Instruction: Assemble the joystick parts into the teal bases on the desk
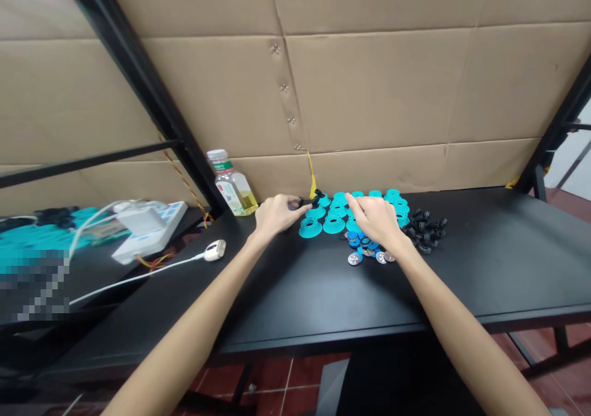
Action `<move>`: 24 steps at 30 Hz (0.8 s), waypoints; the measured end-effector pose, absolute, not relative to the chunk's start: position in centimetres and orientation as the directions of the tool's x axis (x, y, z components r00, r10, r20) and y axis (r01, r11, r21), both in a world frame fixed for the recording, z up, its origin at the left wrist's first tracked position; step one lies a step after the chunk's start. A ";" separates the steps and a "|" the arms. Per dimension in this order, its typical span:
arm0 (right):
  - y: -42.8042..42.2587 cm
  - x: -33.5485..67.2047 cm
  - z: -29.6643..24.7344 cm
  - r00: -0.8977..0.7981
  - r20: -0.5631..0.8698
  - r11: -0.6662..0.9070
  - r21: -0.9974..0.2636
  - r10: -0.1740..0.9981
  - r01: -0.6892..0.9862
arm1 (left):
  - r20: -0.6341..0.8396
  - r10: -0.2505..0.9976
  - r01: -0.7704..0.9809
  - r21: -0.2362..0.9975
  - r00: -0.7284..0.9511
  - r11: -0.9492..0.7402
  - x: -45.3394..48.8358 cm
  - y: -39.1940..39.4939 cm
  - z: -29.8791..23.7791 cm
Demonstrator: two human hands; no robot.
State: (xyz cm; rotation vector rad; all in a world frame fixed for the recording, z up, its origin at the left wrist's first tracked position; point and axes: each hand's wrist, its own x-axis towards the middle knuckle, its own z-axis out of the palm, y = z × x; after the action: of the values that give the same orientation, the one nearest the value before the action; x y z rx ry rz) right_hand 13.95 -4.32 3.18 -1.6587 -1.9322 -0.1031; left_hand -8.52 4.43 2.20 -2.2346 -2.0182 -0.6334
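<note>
Several teal funnel-shaped plastic parts [333, 224] stand in rows on a black table [295, 287] near the cardboard wall. My left hand [276, 215] is closed, pinching a small black ring at its fingertips beside the leftmost teal parts. My right hand [376, 221] rests over the teal parts, fingers curled down onto them; what it holds, if anything, is hidden. A pile of small black rings [427, 226] lies to the right of that hand. Blue discs [354, 242] and silver discs [354, 258] lie just in front of it.
A bottle of yellow liquid [232, 186] stands at the back left of the table. A white device on a cable [215, 250] lies at the left edge. A second table on the left carries a white power strip [150, 231] and more teal parts. Black frame posts rise on both sides.
</note>
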 end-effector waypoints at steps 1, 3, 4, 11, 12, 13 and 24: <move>-4.3 14.0 3.2 -0.053 0.473 0.223 -0.311 0.879 0.924 | 0.308 0.947 0.957 0.233 0.093 -0.170 -8.7 3.8 2.0; -4.2 14.1 3.1 -0.052 0.468 0.221 -0.315 0.882 0.923 | 0.243 0.956 0.949 0.227 0.162 -0.218 -9.0 2.8 1.6; -4.2 14.1 3.1 -0.050 0.460 0.217 -0.317 0.886 0.923 | 0.221 0.955 0.947 0.208 0.199 -0.246 -9.0 2.4 1.3; -4.0 14.6 3.1 -0.033 0.437 0.180 -0.299 0.899 0.937 | 0.209 0.927 0.932 0.122 0.312 -0.341 -9.0 2.4 0.4; -3.9 14.7 3.1 -0.032 0.439 0.178 -0.295 0.898 0.939 | 0.205 0.928 0.933 0.119 0.311 -0.339 -8.9 2.4 0.4; -3.8 14.9 3.0 -0.034 0.436 0.175 -0.288 0.899 0.941 | 0.201 0.930 0.935 0.118 0.307 -0.334 -8.9 2.4 0.4; -3.5 16.2 2.6 -0.212 0.291 0.291 -0.264 0.933 0.919 | 0.069 0.914 0.874 0.274 0.399 -0.402 -9.0 1.2 2.2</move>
State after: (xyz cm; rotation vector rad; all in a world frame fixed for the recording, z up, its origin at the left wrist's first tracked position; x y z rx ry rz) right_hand 16.20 -3.47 2.56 -1.6633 -2.1751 0.0471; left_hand -8.96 1.21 2.22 -2.7842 -1.8038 -0.3508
